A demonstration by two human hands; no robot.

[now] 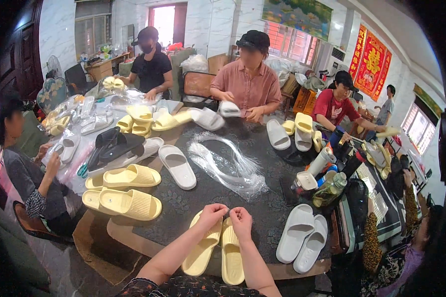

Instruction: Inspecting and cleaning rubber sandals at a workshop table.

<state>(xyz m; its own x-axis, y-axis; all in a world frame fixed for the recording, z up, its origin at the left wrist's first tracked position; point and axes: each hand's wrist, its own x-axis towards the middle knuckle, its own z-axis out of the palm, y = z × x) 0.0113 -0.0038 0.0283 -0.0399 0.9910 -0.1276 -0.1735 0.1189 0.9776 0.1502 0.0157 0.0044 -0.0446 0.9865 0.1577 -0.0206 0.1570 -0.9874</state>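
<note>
A pair of yellow slippers lies before me at the table's near edge, a left slipper (199, 257) and a right slipper (232, 262), toes away from me. Over their far ends my left hand (214, 217) and my right hand (241, 223) meet, fingertips pinched close together. Whatever thin thing is between the fingers is too small to make out. Beyond my hands a loose bundle of clear plastic strands (210, 166) curls on the dark tabletop. A pair of light grey slippers (296, 231) lies to the right of my right forearm.
Yellow slippers (131, 203) and a white slipper (177, 166) lie on the left, near black slippers (116, 148). Bottles (322, 161) and a jar (330, 189) stand at the right. Co-workers sit or stand around the table; one across (248, 84) handles a grey slipper (230, 109).
</note>
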